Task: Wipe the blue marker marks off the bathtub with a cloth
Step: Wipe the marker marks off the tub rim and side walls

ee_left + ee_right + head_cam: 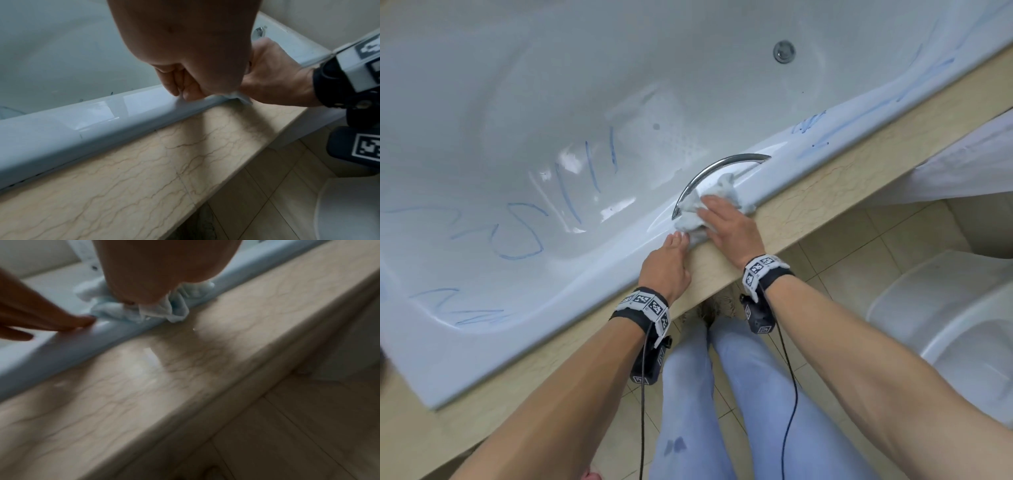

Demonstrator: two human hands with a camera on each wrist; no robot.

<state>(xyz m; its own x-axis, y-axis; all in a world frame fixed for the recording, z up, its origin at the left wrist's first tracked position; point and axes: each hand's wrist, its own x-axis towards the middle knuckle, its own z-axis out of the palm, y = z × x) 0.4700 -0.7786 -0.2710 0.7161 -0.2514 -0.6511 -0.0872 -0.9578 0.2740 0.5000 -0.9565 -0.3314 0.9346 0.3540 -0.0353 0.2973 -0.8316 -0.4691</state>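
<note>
Beige marble ledge (822, 205) under my wrists, pale bathtub (524, 85) spread out beyond it, and plenty of blue marker marks (517, 233) on show. Loops and strokes run across the inner wall, more squiggles sit low at my left, and scribbles run along the rim (859, 120) off to my right. So by my reckoning I'm early in the job, with most of it left. Only the stretch of rim by the chrome handle (709, 174) looks clean. My right hand (726, 226) lies palm-down over the crumpled cloth (691, 219), fingers nearly straight and close together, pressing it onto the rim just beside the handle. My left hand (667, 263) reaches in alongside, fingers straight and together, tips resting on the rim and touching the cloth's near edge. Both forearms stretch forward over the ledge, wrists low.
</note>
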